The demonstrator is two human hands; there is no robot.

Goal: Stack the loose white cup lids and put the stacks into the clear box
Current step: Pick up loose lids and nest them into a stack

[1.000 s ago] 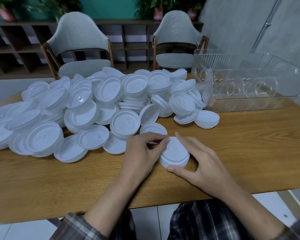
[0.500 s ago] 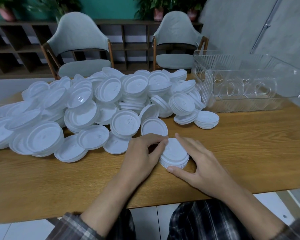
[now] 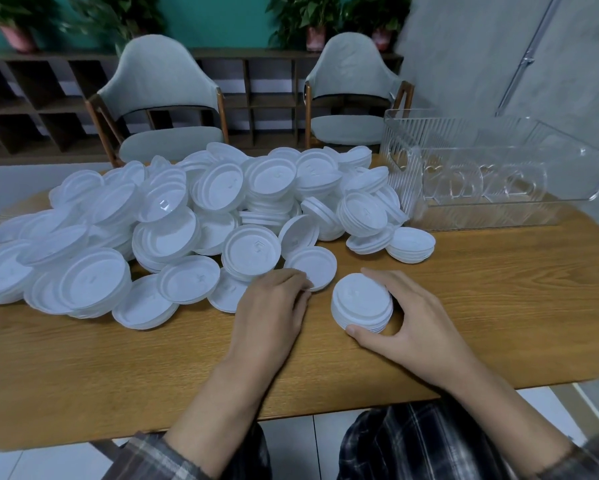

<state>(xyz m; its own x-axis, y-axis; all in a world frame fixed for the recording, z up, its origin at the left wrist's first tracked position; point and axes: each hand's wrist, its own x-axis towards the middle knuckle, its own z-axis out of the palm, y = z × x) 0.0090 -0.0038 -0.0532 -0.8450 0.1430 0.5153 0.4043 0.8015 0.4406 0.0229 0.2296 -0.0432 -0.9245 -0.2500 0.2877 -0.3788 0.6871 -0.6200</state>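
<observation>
A big heap of loose white cup lids (image 3: 173, 223) covers the left and middle of the wooden table (image 3: 498, 306). In front of it stands a short stack of lids (image 3: 360, 303). My right hand (image 3: 412, 327) grips that stack, thumb at its near edge and fingers round its far right side. My left hand (image 3: 273, 306) lies just left of the stack, its fingertips touching the near rim of a single lid (image 3: 313, 263) at the heap's front. The clear box (image 3: 492, 174) stands at the back right with no lids visible inside.
A small separate stack of lids (image 3: 410, 244) lies near the box's front left corner. Two grey chairs (image 3: 166, 98) stand behind the table before a dark shelf with potted plants. Bare table surface lies in front of the box, to the right of my hands.
My left hand has let go of the stack and shifted left and away to a single lid at the heap's edge. My right hand keeps its hold on the stack.
</observation>
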